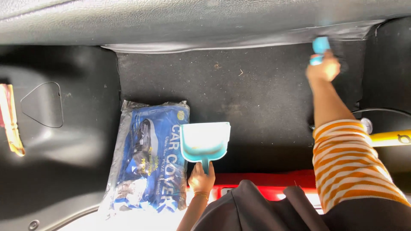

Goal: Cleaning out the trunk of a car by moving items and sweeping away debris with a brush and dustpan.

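L hand (201, 179) at 6 o'clock grips handle of light-blue dustpan (205, 141), pan flat on dark carpet (257, 102) beside bagged blue car cover (150, 158). R hand (324, 68) at 2 o'clock, closed round blue brush (320, 46), blurred.

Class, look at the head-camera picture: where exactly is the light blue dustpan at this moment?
The light blue dustpan sits low in the middle of the head view, on the dark carpet, held by its handle in the left hand, just right of the blue packaged car cover.

Blue packaged cover in clear plastic (147, 158) lies on dark trunk carpet (257, 102); yellow bar (391, 137) at right, red edge (265, 179) below.
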